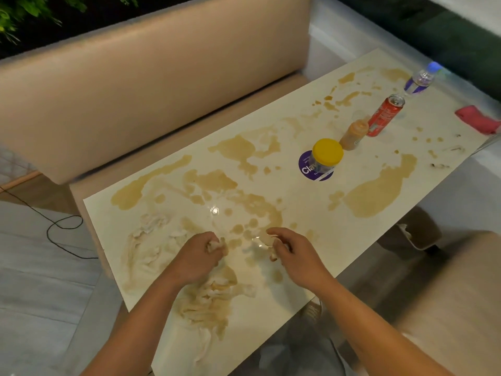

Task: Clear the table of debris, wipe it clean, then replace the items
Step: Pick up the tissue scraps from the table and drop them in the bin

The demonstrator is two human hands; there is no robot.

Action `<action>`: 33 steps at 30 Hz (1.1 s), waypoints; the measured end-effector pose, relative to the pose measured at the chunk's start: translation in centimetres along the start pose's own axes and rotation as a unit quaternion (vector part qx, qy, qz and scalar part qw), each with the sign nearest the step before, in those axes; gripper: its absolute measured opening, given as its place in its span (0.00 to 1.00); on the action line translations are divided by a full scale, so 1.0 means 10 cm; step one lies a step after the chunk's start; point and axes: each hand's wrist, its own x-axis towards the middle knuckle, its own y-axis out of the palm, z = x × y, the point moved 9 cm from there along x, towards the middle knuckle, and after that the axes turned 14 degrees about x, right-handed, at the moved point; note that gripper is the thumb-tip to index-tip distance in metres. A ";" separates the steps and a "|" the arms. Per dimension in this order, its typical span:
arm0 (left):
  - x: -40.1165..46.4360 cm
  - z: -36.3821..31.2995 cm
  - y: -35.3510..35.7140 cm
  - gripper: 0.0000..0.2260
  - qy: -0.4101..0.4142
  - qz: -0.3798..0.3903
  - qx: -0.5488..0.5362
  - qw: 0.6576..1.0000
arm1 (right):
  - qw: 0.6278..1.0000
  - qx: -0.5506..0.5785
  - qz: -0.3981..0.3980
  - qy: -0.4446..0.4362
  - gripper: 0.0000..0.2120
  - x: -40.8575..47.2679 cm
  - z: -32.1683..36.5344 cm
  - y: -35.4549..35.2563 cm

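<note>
One purple sticker (311, 166), "Cla…" legible

Table top (311, 221): smooth, glossy cream surface, reflecting a lamp just beyond the hands; wet brown liquid film in patches.
Tissue (208, 297): soaked, crumpled paper, matt, below the left hand (199, 253).
Jar (324, 158), far beyond the right hand (292, 251): clear plastic, smooth yellow lid.
Can (385, 115): shiny red metal.
Water bottle (418, 81): clear plastic.
Cloth (477, 119): red, matt fabric.
Bench (151, 85): smooth beige upholstery.
</note>
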 end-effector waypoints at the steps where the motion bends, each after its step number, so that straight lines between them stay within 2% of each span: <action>1: 0.01 -0.08 0.04 0.10 -0.004 0.006 -0.002 1.000 | 1.000 0.014 -0.003 0.004 0.15 -0.01 -0.02 -0.10; 6: 0.10 -0.59 0.32 0.04 -0.017 0.039 -0.076 0.996 | 0.997 0.055 -0.041 0.044 0.21 -0.03 -0.11 -0.72; 9: 0.17 -1.04 0.49 0.07 -0.030 0.059 -0.144 0.987 | 0.994 0.085 -0.056 0.050 0.20 -0.01 -0.12 -1.18; 13: 0.31 -1.70 0.79 0.08 -0.034 0.093 -0.162 0.982 | 0.989 0.126 -0.051 0.058 0.17 0.00 -0.10 -1.82; 15: 0.42 -2.01 0.97 0.06 -0.038 0.104 -0.157 0.981 | 0.988 0.138 -0.045 0.059 0.15 0.00 -0.12 -2.16; 17: 0.54 -2.33 1.16 0.09 -0.033 0.116 -0.139 0.983 | 0.989 0.132 -0.041 0.057 0.19 -0.01 -0.17 -2.52; 20: 0.70 -2.79 1.42 0.09 0.000 0.141 -0.056 0.988 | 0.998 0.034 -0.032 0.038 0.21 -0.04 -0.26 -3.04; 23: 0.84 -3.20 1.64 0.06 0.029 0.164 -0.019 0.986 | 0.997 -0.018 -0.066 0.022 0.20 -0.09 -0.36 -3.55; 28: 1.05 -3.76 1.82 0.06 0.054 0.176 -0.027 0.982 | 0.993 0.032 -0.109 0.019 0.14 -0.20 -0.49 -4.15; 33: 1.34 -4.10 1.94 0.11 0.091 0.178 -0.012 0.980 | 0.986 0.083 -0.139 0.038 0.16 -0.21 -0.67 -4.44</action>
